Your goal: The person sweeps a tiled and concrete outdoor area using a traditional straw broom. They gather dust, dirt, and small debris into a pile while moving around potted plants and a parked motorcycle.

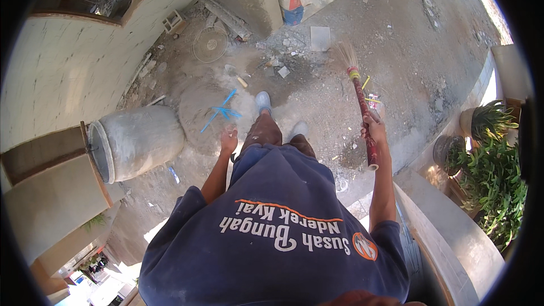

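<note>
Both arms (pixel 384 184) forward, right hand (pixel 374 128) closed round a red broom handle (pixel 361 97), left hand (pixel 229 138) half-curled, empty

A stick broom (pixel 361 99) is held aslant at the right, its dark red patterned handle (pixel 371 150) gripped partway along, the pale round butt (pixel 372 166) turned backward. The straw-coloured bristles (pixel 345 55) are bound by yellow-and-pink wrapping (pixel 353 72) and pointed forward; whether their tips are grounded cannot be told.

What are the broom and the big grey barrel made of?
Broom: bristles look like dry plant fibre, pale, thin and splayed; the handle may be plastic-covered, as it's smooth, dark red and patterned.
Barrel: probably dull plastic, judging by its thick rounded rim, but metal is possible.
</note>
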The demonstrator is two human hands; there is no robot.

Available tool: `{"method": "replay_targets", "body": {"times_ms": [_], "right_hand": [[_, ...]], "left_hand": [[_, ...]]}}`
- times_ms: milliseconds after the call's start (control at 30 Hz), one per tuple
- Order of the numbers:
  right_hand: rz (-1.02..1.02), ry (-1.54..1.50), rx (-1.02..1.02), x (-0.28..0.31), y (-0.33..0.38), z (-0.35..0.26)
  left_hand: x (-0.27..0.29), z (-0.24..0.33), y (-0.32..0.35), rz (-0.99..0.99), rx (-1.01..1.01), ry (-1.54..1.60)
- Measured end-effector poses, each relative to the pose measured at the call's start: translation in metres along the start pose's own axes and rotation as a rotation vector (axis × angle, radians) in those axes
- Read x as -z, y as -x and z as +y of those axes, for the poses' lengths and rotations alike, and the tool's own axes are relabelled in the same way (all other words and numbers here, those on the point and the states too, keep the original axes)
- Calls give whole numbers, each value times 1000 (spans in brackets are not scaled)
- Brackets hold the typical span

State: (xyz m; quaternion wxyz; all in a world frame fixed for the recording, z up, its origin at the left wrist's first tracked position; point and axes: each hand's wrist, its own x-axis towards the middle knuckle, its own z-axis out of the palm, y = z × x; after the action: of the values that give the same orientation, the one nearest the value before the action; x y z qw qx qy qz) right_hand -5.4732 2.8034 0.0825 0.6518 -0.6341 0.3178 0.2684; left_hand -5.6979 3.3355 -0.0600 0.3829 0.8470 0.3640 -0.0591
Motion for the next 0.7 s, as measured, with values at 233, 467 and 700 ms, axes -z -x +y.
{"method": "replay_targets", "body": {"times_ms": [233, 467, 700], "right_hand": [[283, 127, 196, -83, 16, 0], [304, 97, 29, -134, 31, 12], [161, 186, -296, -247, 40, 58]], "left_hand": [[19, -57, -22, -10, 208, 57], [42, -111, -125, -120, 105, -110], [108, -25, -293, -3, 197, 18]]}}
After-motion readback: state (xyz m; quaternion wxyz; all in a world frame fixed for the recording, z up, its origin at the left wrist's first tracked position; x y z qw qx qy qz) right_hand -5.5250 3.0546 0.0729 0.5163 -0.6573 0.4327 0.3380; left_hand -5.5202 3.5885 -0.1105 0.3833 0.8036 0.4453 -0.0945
